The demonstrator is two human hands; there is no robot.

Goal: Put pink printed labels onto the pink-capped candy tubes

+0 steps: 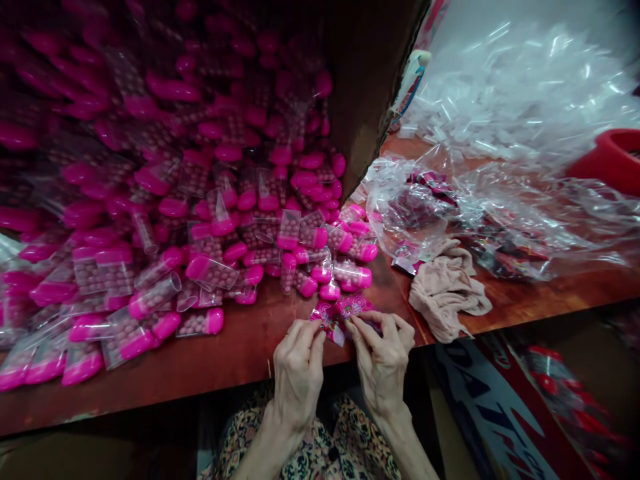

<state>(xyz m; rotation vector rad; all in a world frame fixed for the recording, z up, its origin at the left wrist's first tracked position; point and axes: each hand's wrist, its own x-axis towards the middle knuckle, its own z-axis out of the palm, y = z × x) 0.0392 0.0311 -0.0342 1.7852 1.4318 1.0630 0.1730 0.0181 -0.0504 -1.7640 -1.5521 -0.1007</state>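
The left hand (299,373) and right hand (383,363) hold a tight grip, fingertips pinching a pink printed foil packet (343,317) at the near edge of the wooden desk (200,380). Just beyond, bagged pink-capped tubes (200,267) heap against a cardboard box (370,87) at left; to the right — a beige cloth (447,293), crumpled clear plastic (520,100), and a red tub (607,160).

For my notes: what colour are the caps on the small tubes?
Bright pink; the cap shows best in the head view.

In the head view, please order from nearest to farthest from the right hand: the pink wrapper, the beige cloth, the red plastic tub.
1. Pink wrapper, pinched in the right hand.
2. Beige cloth, on the table to its right.
3. Red plastic tub, far upper right.
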